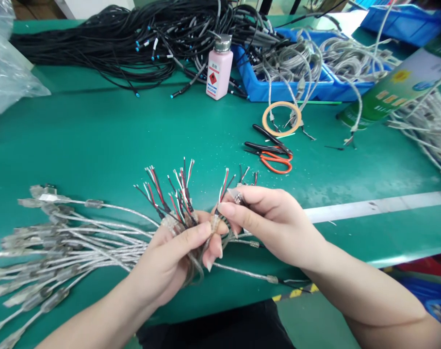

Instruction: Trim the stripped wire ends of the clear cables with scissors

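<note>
My left hand (176, 259) is closed around a bundle of clear-sheathed cables (78, 242), whose stripped red, black and white wire ends (169, 194) fan upward above my fingers. The cables' plug ends trail off to the left across the green mat. My right hand (267, 218) pinches one cable of the bundle near its stripped end (225, 186), right beside my left thumb. One loose cable (249, 274) runs under my right wrist toward the table's front edge.
Orange-handled scissors (276, 160) and black cutters (269, 138) lie behind my hands, near a tape ring (282, 118). A pink dispenser bottle (219, 68), black cable coils (133, 39), blue bins (289, 87) with grey cables, and a green box (395, 92) stand at the back.
</note>
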The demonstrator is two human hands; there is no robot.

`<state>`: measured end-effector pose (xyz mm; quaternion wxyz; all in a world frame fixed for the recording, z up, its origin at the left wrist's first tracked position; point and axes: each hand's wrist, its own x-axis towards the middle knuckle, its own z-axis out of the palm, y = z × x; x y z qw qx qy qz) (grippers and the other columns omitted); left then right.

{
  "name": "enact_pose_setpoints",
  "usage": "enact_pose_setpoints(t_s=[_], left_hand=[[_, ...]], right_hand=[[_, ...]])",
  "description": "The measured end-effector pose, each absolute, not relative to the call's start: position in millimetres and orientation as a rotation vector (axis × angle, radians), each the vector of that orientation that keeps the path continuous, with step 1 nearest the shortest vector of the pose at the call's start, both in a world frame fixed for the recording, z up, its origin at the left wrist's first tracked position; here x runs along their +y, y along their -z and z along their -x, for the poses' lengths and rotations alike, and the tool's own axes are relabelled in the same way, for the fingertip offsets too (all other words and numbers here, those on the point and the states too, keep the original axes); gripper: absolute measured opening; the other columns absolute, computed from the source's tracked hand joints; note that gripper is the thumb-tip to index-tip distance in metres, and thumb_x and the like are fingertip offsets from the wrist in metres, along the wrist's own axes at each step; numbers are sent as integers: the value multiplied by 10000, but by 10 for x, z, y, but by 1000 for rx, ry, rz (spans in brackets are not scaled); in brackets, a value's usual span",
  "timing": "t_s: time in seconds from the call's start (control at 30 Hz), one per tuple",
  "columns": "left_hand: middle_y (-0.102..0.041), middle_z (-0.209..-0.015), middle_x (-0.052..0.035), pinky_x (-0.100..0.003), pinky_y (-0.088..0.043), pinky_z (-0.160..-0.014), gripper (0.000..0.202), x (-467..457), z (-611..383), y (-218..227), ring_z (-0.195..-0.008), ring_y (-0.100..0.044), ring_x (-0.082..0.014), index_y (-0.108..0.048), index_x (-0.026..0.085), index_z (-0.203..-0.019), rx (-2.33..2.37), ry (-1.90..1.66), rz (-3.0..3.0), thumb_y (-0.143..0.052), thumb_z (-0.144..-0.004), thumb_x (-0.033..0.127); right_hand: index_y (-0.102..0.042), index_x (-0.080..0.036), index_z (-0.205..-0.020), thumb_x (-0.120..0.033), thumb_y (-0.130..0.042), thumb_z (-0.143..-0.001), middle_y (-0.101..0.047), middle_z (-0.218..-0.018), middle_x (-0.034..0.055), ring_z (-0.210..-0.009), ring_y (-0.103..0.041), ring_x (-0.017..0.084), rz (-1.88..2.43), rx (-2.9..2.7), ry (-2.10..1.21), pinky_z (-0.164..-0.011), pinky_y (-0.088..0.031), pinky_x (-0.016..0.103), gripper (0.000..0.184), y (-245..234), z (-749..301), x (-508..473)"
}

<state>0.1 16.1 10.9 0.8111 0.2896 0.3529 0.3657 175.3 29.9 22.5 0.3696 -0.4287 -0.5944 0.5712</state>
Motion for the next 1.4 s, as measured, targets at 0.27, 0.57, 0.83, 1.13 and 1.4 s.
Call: enact_pose_setpoints(t_s=[0.27,0.57,0.83,1.13,1.4], left_hand=[[-545,-464,30,-174,-310,-442,178,163,6,-110,-383,-405,-39,-724,133,-770,710,-708,-477,-731,-794,310],[-667,-603,21,-139,-391,-455,172,140,-36,-68,-423,-545,-35,-692,140,-699,748,-814,-521,-801,-748,264],[-579,-513,21,-160,-390,-503,253,148,-26,-91,-472,-499,-52,-682,129,-670,719,-800,-604,-720,-838,315],[-615,-548,16,-173,-407,-536,237,109,-15,-58,-503,-515,-62,-673,136,-700,734,-809,-636,-701,-854,315],[-672,-604,3,-156,-432,-535,161,124,-39,-42,-503,-549,-55,-705,146,-734,715,-798,-577,-754,-801,284]], right_hand=[[-587,-145,-694,-249,-609,-929,-551,-642,-29,-600,-477,78,1014,-1387,-1582,-559,-386,220,257,-189,-1740,323],[-576,-158,-717,-184,-611,-919,-502,-645,-45,-600,-421,73,916,-1316,-1557,-549,-363,209,206,-166,-1728,307],[-577,-147,-716,-260,-638,-912,-501,-646,-36,-607,-424,74,971,-1270,-1623,-565,-355,221,234,-166,-1739,304],[-531,-152,-665,-293,-590,-942,-451,-611,-47,-576,-388,72,953,-1284,-1682,-553,-322,237,316,-162,-1736,312],[-544,-157,-684,-252,-584,-947,-556,-639,-32,-587,-516,79,937,-1319,-1659,-571,-404,224,282,-179,-1727,300]])
